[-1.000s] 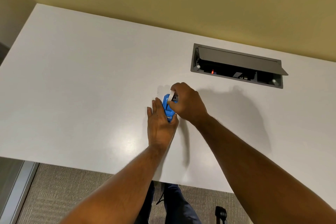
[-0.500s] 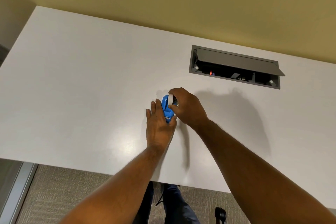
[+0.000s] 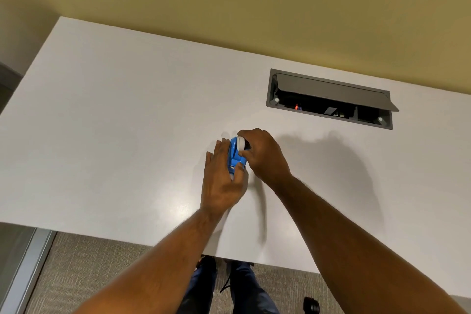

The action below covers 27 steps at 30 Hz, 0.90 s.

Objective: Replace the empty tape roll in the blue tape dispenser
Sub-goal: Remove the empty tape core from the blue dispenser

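Observation:
The blue tape dispenser (image 3: 235, 157) stands on the white table (image 3: 114, 135), near its middle. My left hand (image 3: 220, 181) wraps around the dispenser's near end and left side, thumb on its right edge. My right hand (image 3: 263, 154) pinches a white tape roll (image 3: 240, 143) that sits in the far, upper part of the dispenser. Only the roll's rim shows; the rest is hidden by my fingers.
A grey cable box (image 3: 330, 99) with its lid raised is set into the table at the back right. A yellow wall runs behind the table. The near table edge (image 3: 127, 241) drops to carpet, where my legs and a dark caster (image 3: 311, 306) show.
My right hand has pressed the white roll slightly lower into the dispenser. My left hand stays on the dispenser, thumb now curled over its right edge. The camera shifted a little.

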Tool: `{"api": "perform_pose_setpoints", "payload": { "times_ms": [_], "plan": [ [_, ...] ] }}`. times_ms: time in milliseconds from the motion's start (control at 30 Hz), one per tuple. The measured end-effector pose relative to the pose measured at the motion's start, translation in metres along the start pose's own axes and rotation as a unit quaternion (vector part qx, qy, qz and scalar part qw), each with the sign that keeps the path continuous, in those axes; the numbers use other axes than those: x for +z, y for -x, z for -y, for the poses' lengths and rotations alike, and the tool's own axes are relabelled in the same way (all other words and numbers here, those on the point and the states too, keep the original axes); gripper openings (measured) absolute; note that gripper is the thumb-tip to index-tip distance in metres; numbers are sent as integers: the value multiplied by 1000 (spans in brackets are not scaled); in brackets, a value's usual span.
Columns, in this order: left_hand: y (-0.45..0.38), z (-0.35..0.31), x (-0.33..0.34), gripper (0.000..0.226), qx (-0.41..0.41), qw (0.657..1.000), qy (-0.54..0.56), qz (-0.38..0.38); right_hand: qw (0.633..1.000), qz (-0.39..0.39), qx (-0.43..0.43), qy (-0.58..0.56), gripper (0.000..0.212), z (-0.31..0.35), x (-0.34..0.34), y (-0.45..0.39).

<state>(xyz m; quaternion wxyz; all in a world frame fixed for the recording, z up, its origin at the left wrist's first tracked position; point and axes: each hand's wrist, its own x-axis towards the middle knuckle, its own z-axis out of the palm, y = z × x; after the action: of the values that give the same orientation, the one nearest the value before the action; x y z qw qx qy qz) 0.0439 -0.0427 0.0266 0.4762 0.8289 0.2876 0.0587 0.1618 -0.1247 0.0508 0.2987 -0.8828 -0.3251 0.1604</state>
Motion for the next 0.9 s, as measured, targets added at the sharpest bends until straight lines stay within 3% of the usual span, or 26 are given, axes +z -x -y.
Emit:
{"api": "perform_pose_setpoints", "payload": {
  "times_ms": [333, 667, 900],
  "plan": [
    [-18, -26, -16, 48, 8, 997, 63, -47, 999, -30, 6, -42, 33, 11, 0, 6],
    [-22, -24, -21, 49, 4, 997, 69, -31, 998, -32, -7, -48, 31, 21, -4, 11],
    [-25, -15, -27, 47, -6, 997, 63, -55, 997, -21, 61, -51, 33, 24, -7, 19]
  ]
}}
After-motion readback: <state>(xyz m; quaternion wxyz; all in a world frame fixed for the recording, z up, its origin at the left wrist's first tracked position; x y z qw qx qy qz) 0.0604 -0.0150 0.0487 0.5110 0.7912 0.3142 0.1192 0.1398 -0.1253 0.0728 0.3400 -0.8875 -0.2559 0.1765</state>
